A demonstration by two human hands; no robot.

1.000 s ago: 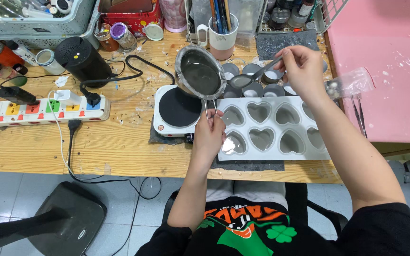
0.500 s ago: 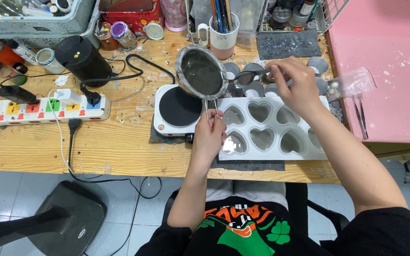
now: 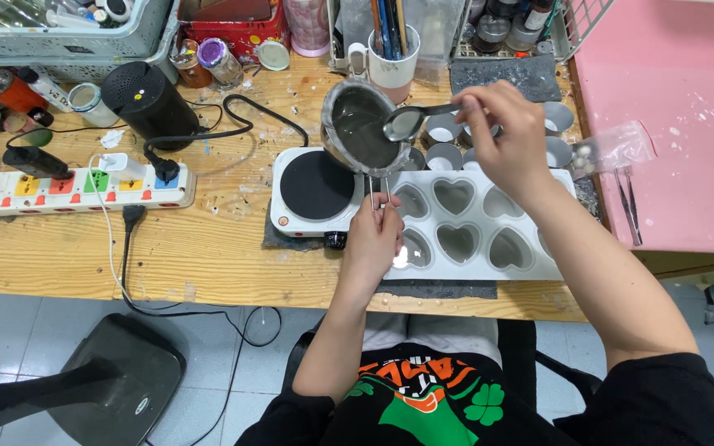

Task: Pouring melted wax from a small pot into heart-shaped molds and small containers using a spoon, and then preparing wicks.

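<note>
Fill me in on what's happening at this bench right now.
A person sits at a wooden workbench. The left hand grips the handle of a small metal pot of grey liquid, held tilted above the hot plate and a white heart-shaped mould tray. The right hand holds a metal spoon at the pot's rim. Small round tins stand behind the tray.
</note>
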